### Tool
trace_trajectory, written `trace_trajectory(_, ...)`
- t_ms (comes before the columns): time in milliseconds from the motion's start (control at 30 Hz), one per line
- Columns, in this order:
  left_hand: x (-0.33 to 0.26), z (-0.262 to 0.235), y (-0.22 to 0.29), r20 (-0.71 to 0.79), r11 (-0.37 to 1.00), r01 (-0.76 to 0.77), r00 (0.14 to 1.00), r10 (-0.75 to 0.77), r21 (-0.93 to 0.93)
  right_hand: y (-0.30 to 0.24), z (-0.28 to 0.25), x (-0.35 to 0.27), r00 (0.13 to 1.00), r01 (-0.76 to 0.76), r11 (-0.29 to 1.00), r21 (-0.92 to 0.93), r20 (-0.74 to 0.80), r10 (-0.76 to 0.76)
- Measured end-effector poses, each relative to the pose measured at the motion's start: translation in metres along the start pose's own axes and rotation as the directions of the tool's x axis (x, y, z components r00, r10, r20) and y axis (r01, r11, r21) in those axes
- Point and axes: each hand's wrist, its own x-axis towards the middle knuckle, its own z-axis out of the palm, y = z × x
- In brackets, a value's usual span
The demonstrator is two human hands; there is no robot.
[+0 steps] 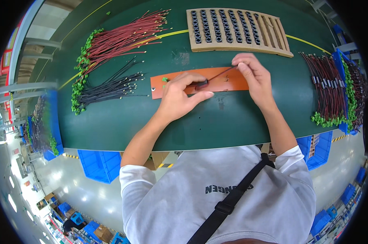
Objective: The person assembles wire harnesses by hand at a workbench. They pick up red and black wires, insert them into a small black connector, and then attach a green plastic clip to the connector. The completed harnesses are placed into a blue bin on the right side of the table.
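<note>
Over an orange strip-shaped board (232,84) on the green table, my left hand (179,96) is closed around a small black ring core (202,84), thumb and fingers on either side of it. A thin dark red wire (222,74) runs from the core up to my right hand (255,76), which pinches its far end between thumb and fingertips. The wire looks taut and slants upward to the right. A green connector (165,79) lies on the board just left of my left hand. My left fingers partly hide the core and whatever passes through it.
Red wires (125,38) and black wires (115,87) with green connectors lie in bundles at the left. A wooden tray (283,49) holding rows of black ring cores stands at the back. Wires bearing cores (327,83) lie far right. A blue bin (98,164) sits below the table edge.
</note>
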Motion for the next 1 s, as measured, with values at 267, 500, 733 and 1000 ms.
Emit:
trace_trajectory(267, 0.033, 0.012, -0.004, 0.149, 0.984, 0.051, 0.989, -0.026, -0.171, 0.011, -0.005, -0.003, 0.990, 0.026, 0.983, 0.181, 0.128, -0.050)
trace_trajectory(500, 0.036, 0.026, -0.009, 0.174, 0.903, 0.215, 0.972, -0.159, -0.373, 0.005, 0.002, -0.007, 0.995, -0.086, 0.995, -0.052, -0.050, 0.084)
trace_trajectory(733, 0.035, 0.030, -0.019, 0.140, 0.867, 0.172, 0.983, -0.119, -0.468, 0.006, 0.000, -0.008, 0.975, -0.224, 0.970, 0.100, 0.008, 0.224)
trace_trajectory(1000, 0.035, 0.032, -0.016, 0.160, 0.858, 0.186, 0.979, -0.122, -0.478, 0.011, -0.001, -0.006, 0.980, -0.199, 0.976, 0.085, 0.048, 0.196)
